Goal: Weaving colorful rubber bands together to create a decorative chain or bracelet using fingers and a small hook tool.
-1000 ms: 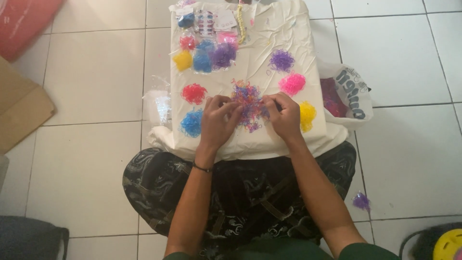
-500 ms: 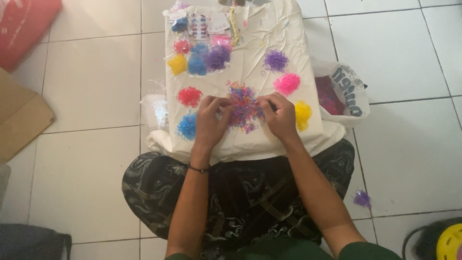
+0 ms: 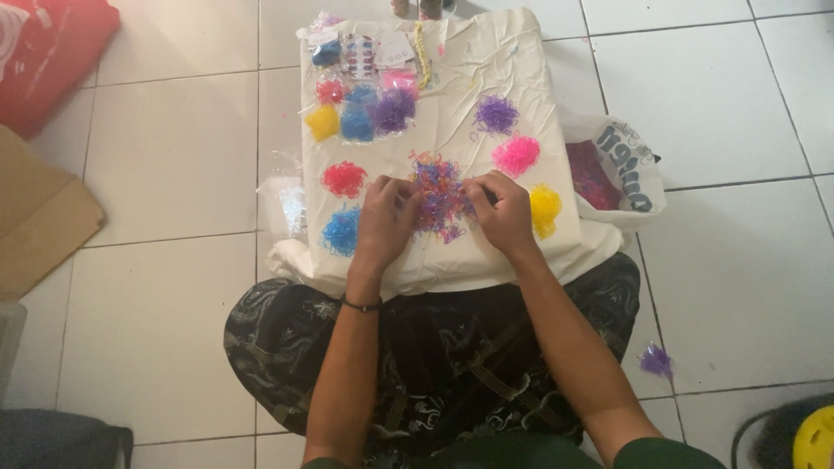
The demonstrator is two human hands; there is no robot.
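A mixed-colour pile of tiny rubber bands (image 3: 439,193) lies in the middle of a cream cloth (image 3: 469,78) spread on the tiled floor. My left hand (image 3: 382,224) rests on the pile's left edge, fingertips pinching into the bands. My right hand (image 3: 501,210) presses on the pile's right edge, fingers curled into it. Sorted heaps surround the pile: red (image 3: 344,179), blue (image 3: 340,231), purple (image 3: 496,114), pink (image 3: 517,155), and yellow (image 3: 546,209) beside my right hand.
Small clear bags of sorted bands (image 3: 365,108) lie at the cloth's far left. A white plastic bag (image 3: 621,165) holding dark pink bands sits right of the cloth. A purple clump (image 3: 656,360) lies on the tiles. Cardboard (image 3: 39,217) and red fabric (image 3: 48,52) are at left.
Both hands stay at the mixed pile, their fingers shifting slightly among the bands. The view has shifted a little.
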